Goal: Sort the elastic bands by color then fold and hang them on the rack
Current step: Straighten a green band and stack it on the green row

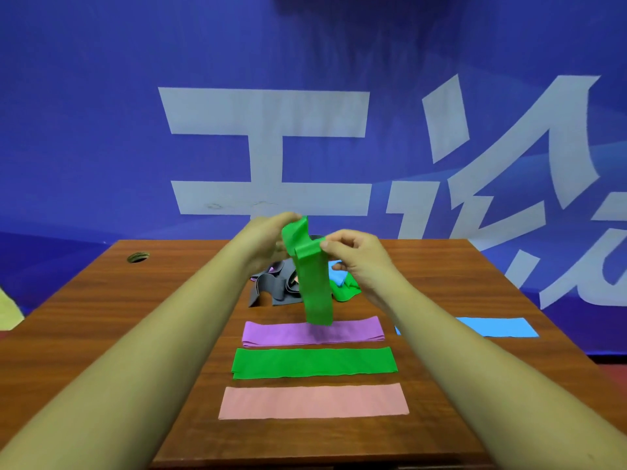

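Two hands pinching one green band (314, 283) above the table (101, 300).

Fingers (324, 246) of right hand (353, 256) clamped on a folded upper edge; left hand (268, 239) closed on the top end just beside, strip hanging down to the purple band (314, 332). Behind, a loose heap: grey bands (271, 290), a blue piece (339, 276), more green (346, 291). Nearer, laid flat in parallel rows and apart: purple, a second green band (314, 362), a pink band (314, 401). Off to the right, a flat blue band (498, 327). Beyond the table, a blue banner (101, 130) with large pale characters.
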`<state>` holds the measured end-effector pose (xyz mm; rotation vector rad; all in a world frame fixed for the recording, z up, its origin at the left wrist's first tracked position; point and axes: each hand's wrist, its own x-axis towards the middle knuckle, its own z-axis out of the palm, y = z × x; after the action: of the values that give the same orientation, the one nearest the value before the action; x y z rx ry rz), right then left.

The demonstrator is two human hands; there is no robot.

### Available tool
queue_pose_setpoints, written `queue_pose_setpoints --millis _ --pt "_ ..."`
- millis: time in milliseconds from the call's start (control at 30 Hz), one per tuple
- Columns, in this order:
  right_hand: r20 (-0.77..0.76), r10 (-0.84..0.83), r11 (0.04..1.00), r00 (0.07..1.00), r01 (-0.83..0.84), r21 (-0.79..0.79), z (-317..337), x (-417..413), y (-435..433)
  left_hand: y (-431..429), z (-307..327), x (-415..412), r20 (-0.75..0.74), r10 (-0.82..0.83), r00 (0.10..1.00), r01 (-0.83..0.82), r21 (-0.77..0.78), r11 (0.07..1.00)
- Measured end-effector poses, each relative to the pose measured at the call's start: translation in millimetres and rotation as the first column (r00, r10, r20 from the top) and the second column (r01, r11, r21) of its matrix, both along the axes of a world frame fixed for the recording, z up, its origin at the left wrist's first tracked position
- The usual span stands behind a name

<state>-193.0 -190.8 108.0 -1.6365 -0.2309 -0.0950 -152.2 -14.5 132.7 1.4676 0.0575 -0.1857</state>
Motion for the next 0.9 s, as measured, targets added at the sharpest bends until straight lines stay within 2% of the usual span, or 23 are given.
queue_pose_setpoints --millis 100,167,233,267,300,367,433,567,700,900 --pt "0.010 -0.040 0.996 0.999 0.040 0.080 19 1 2 8 -10 -1 -0.006 -0.002 1.000 0.004 0.370 0.929" --pt "-0.008 -0.042 0.991 0.999 0.042 0.129 30 1 3 9 -11 -6 0.094 0.040 0.995 -0.086 0.550 0.831" --pt "-0.013 -0.048 0.987 0.999 0.050 0.151 39 0 4 10 -11 -12 0.270 0.113 0.956 -0.266 0.642 0.719" --pt "-0.015 -0.047 0.985 0.999 0.049 0.163 43 -1 5 11 -10 -17 0.366 0.129 0.922 -0.343 0.613 0.711" --pt "-0.013 -0.040 0.983 0.999 0.041 0.177 46 -3 6 9 -7 -23 0.435 0.118 0.892 -0.364 0.540 0.759" --pt "-0.007 -0.021 0.980 1.000 0.022 0.196 50 -6 7 3 -1 -37 0.475 0.023 0.880 -0.212 0.348 0.913" --pt "-0.014 -0.024 0.982 1.000 0.027 0.190 50 -9 8 -1 0 -44 0.501 -0.071 0.862 -0.065 0.250 0.966" --pt "-0.030 -0.086 0.984 0.996 0.090 0.153 48 -12 5 -3 -5 -46 0.605 -0.083 0.792 -0.051 0.201 0.978" --pt "-0.048 -0.101 0.983 0.994 0.107 0.147 49 -15 1 -7 -7 -50 0.655 -0.141 0.742 -0.079 0.295 0.952" --pt "-0.077 -0.091 0.975 0.993 0.104 0.194 52 -20 -4 -12 -5 -53 0.666 -0.092 0.740 -0.104 0.248 0.963"
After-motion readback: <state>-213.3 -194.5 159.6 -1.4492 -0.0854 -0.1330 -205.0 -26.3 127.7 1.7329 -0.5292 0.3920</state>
